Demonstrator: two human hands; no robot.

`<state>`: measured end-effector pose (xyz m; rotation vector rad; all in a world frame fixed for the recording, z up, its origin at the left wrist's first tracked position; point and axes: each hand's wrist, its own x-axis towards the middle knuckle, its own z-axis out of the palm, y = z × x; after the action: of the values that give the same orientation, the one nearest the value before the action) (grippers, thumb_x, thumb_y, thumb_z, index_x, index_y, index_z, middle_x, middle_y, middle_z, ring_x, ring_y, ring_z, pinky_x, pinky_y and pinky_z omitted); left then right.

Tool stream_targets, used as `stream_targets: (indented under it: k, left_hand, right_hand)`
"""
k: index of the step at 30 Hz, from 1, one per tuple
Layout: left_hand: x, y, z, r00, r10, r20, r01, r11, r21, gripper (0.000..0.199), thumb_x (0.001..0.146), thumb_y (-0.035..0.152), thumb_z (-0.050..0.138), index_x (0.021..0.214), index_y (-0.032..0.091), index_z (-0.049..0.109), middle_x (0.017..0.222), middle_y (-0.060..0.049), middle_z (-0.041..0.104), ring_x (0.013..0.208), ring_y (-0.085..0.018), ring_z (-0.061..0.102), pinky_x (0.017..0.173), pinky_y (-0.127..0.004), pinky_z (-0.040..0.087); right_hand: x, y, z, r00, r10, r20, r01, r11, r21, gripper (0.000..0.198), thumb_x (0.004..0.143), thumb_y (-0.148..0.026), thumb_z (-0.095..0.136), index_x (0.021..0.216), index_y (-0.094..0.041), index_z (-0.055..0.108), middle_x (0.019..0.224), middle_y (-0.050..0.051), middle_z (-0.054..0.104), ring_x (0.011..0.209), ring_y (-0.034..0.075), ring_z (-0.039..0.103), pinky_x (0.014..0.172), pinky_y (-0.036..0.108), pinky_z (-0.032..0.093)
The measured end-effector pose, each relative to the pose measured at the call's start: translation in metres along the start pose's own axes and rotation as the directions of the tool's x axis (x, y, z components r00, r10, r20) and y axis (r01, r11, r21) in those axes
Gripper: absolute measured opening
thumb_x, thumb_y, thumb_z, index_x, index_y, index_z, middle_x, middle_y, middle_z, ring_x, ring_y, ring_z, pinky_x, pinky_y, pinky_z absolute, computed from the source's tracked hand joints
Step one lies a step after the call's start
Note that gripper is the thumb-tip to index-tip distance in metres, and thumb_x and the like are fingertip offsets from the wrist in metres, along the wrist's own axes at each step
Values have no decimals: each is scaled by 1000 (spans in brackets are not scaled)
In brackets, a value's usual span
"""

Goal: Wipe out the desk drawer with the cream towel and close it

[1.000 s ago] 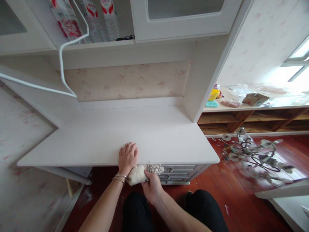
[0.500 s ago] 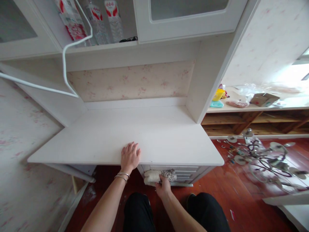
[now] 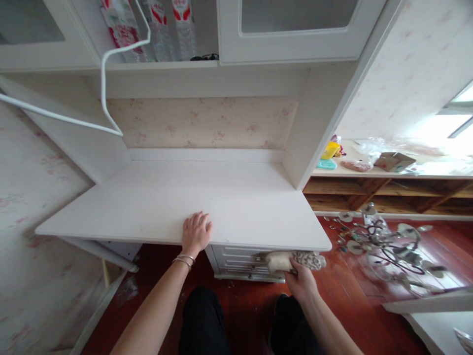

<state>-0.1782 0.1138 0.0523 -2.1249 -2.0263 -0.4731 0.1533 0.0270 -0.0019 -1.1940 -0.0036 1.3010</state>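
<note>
My left hand (image 3: 197, 230) lies flat on the white desk (image 3: 155, 197) near its front edge, fingers stretched out and holding nothing. A bracelet is on that wrist. My right hand (image 3: 301, 281) grips a folded cloth (image 3: 281, 261), cream at one end and grey-and-white patterned at the other. The cloth is in front of the right end of the drawer unit (image 3: 236, 262), just below the desktop's edge. Whether it touches the drawer fronts I cannot tell.
Plastic bottles (image 3: 185, 34) stand in the open cupboard shelf above. A white bent rod (image 3: 103, 88) crosses at upper left. A chandelier (image 3: 395, 246) lies on the red wooden floor at right, by a low shelf (image 3: 332, 186) with a cardboard box (image 3: 393, 161) on top.
My right hand has moved to the right with the cloth, along the drawer unit's front. The left hand stays on the desktop. The view has shifted slightly.
</note>
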Motion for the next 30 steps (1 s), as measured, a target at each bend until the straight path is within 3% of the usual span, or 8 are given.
stream_targets:
  k: [5, 10, 13, 17, 19, 24, 27, 30]
  left_hand:
    - [-2, 0, 1, 1000, -10, -14, 10, 1000, 0, 40, 93, 40, 34, 126, 28, 55, 139, -5, 50, 131, -27, 39, 109, -48, 26]
    - [-4, -1, 1, 1000, -7, -20, 7, 1000, -14, 41, 93, 40, 34, 126, 28, 55, 139, -5, 50, 131, -27, 39, 110, -49, 25]
    - [-4, -1, 1, 1000, -17, -22, 17, 1000, -20, 40, 93, 40, 35, 126, 28, 55, 140, -5, 50, 131, -27, 38, 110, -49, 24]
    - [-4, -1, 0, 999, -22, -30, 22, 999, -27, 41, 92, 40, 36, 127, 27, 54, 140, -6, 49, 132, -27, 38, 111, -49, 23]
    - [-4, -1, 0, 999, -28, -23, 27, 999, -33, 40, 92, 40, 36, 126, 27, 55, 140, -6, 49, 132, -27, 38, 110, -49, 24]
    - [-3, -2, 0, 999, -24, -46, 22, 999, -36, 39, 92, 39, 36, 124, 27, 56, 139, -5, 51, 131, -26, 39, 109, -48, 25]
    - [-3, -2, -1, 999, -19, -51, 18, 999, -29, 39, 92, 39, 38, 123, 24, 56, 136, -6, 53, 130, -27, 40, 108, -48, 26]
    - [-3, -1, -2, 998, -18, -59, 17, 1000, -20, 43, 90, 39, 41, 127, 22, 53, 136, -8, 53, 129, -28, 41, 108, -48, 27]
  right_hand:
    - [-33, -26, 3, 1000, 6, 14, -7, 998, 62, 33, 80, -10, 59, 112, -19, 59, 93, 1, 71, 80, 15, 69, 72, 22, 59]
    - [-78, -33, 19, 999, 8, 35, -11, 995, 97, 40, 78, -3, 58, 115, -17, 58, 92, 3, 71, 78, 16, 70, 73, 23, 60]
    - [-102, -34, 47, 995, 36, 91, -44, 996, 82, 41, 77, -2, 59, 115, -17, 59, 94, 3, 72, 84, 18, 70, 75, 25, 60]
    - [-120, -34, 108, 977, 57, 207, -76, 994, 84, 39, 78, -6, 60, 115, -19, 59, 95, 3, 72, 90, 19, 69, 79, 28, 60]
    - [-123, -32, 145, 948, 73, 310, -114, 987, 117, 37, 79, -6, 56, 114, -19, 59, 95, 3, 72, 93, 18, 68, 82, 29, 58]
    - [-107, -8, 225, 849, -80, 522, -62, 966, 249, 31, 82, -11, 54, 111, -21, 60, 97, 0, 71, 99, 15, 65, 90, 27, 54]
    - [-83, 24, 241, 854, -52, 517, -43, 984, 170, 22, 82, -16, 57, 103, -21, 61, 98, 0, 71, 98, 13, 64, 88, 23, 52]
    - [-61, 52, 228, 876, 78, 476, -55, 997, -63, 17, 79, -16, 62, 95, -22, 62, 96, -1, 70, 95, 11, 64, 85, 20, 52]
